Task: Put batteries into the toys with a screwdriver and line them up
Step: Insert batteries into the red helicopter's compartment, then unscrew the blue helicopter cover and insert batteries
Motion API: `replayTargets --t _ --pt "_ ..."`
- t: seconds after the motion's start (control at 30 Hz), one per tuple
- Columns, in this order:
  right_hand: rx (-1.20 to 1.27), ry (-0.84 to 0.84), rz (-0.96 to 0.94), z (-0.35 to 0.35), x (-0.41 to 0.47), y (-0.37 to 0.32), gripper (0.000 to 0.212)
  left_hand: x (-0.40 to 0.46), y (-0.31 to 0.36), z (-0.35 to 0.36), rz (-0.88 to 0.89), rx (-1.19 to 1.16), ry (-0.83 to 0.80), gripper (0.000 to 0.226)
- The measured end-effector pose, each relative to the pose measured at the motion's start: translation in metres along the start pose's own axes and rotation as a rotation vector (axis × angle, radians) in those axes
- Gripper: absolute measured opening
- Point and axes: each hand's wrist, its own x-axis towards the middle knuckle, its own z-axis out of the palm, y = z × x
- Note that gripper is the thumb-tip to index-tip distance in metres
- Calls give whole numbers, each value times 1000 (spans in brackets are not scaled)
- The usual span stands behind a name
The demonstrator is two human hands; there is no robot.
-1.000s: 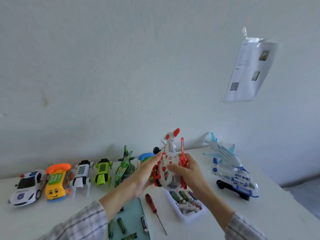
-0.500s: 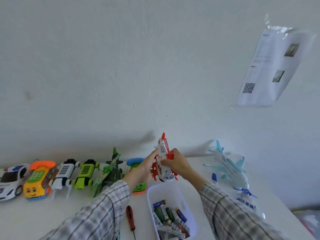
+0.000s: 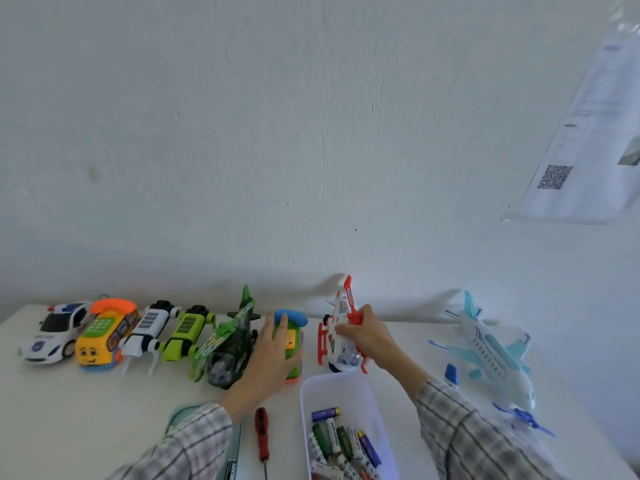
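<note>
A white worktop (image 3: 86, 420) stands against a pale wall, and a row of plastic toys runs along its far edge. From the left: a white police car with blue lights (image 3: 57, 332), a yellow toy telephone car with an orange handset (image 3: 105, 336), a white robot dog (image 3: 149, 329), a lime-green robot dog (image 3: 185, 332), a dark green toy helicopter (image 3: 230, 344), then a green toy telephone car with a blue handset (image 3: 294, 336).

The left hand (image 3: 273, 348) lies flat over the green telephone car, fingers straight and spread, pressing on its top without curling round it.

Just to the right, the right hand (image 3: 369, 336) grips a white and red toy helicopter (image 3: 337, 337), fingers curled around its body near the red rotor. The helicopter sits on the worktop at the end of the row, tail toward the wall, apart from the green telephone car.

Further right, a white and light-blue toy airliner (image 3: 488, 351) lies near the worktop's right edge.

In the foreground, a white rectangular plastic tray (image 3: 346, 386) holds loose batteries (image 3: 341, 441) in green, blue and white. Beside it on the left rests a red-handled screwdriver (image 3: 262, 434), tip toward the camera. Left of that, a pale teal mat (image 3: 183, 412) shows partly under the plaid left sleeve (image 3: 187, 445).
</note>
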Motion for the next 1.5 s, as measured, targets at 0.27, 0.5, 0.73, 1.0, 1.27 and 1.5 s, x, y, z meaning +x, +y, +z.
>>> replayTargets --t 0.27,0.5,0.73,1.0,1.27,1.5 --pt "-171 -2 -9 5 -5 4 41 -4 3 -4 23 -112 -27 81" --pt "-249 33 -64 25 -7 -4 43 -8 7 -6 -5 -103 -23 81" --pt "-292 -23 -31 12 -21 -7 81 -16 8 -12 11 -133 -35 82" --pt "-423 74 -231 -91 -119 13 58 -68 24 -17 143 -85 -47 66" --pt "-787 85 -18 -174 -164 98 98 -111 61 -19 281 -240 -148 41" --pt "-654 -13 34 -169 -159 140 108 -138 102 -10 400 -266 -254 40"
